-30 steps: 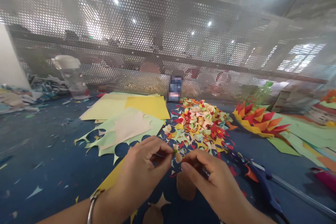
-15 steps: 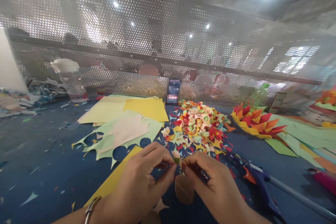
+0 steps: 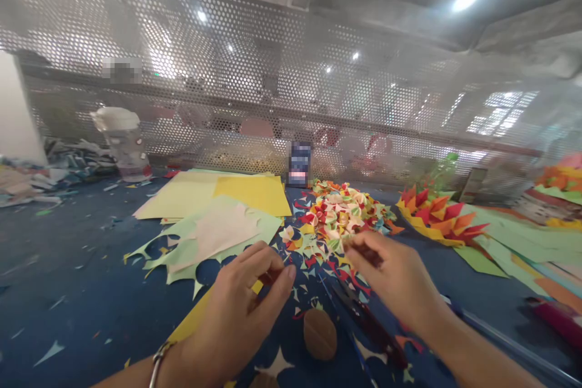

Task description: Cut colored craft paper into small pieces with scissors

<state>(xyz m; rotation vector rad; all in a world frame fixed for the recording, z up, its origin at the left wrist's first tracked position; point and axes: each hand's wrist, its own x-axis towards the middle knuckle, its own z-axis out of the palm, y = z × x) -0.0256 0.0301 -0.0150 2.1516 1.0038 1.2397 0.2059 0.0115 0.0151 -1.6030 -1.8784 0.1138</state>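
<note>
My left hand (image 3: 248, 309) hovers over the near edge of a yellow paper sheet (image 3: 195, 315), its thumb and index finger apart with nothing between them. My right hand (image 3: 395, 282) reaches to the near side of a heap of small folded paper pieces (image 3: 350, 209). Its thumb and fingers are drawn together there; whether a paper piece is between the tips is hard to make out. Between the hands, on the dark blue table, lies a brown oval leaf-like piece (image 3: 320, 334). Beside it are a thin blue stick (image 3: 345, 318) and a dark, blurred long tool (image 3: 375, 327).
Stacked paper sheets (image 3: 170, 194) and a cut-out green sheet (image 3: 177, 260) lie left. Right are a ring of red and orange paper points (image 3: 441, 218) and a clear rod (image 3: 509, 345). A phone (image 3: 299, 163) and a cup (image 3: 122, 142) stand before a perforated metal panel (image 3: 254, 97).
My hands have parted from the small green-and-pale paper piece they pinched together. The right hand has moved forward and right to the heap, uncovering the blue stick and the dark tool.
</note>
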